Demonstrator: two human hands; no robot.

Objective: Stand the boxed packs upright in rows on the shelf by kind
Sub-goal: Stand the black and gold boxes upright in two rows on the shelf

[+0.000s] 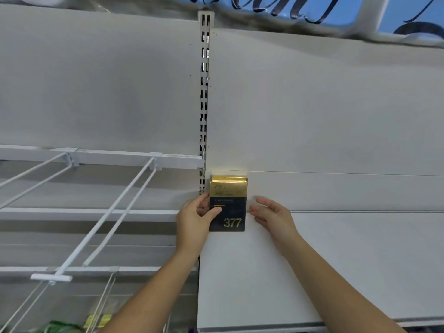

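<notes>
Gold and dark blue boxed packs [229, 207] marked "377" stand upright at the back left corner of the white shelf [312, 260], one behind another. My left hand [193, 218] grips the left edge of the front pack, thumb across its face. My right hand [271, 216] hovers just right of the packs with fingers relaxed and straight, not touching them.
A slotted metal upright [204, 92] runs up the back panel beside the packs. To the left, white wire hooks [108, 212] stick out from rails. Green and yellow goods [72, 325] hang blurred at the bottom left. The shelf stretches bare to the right.
</notes>
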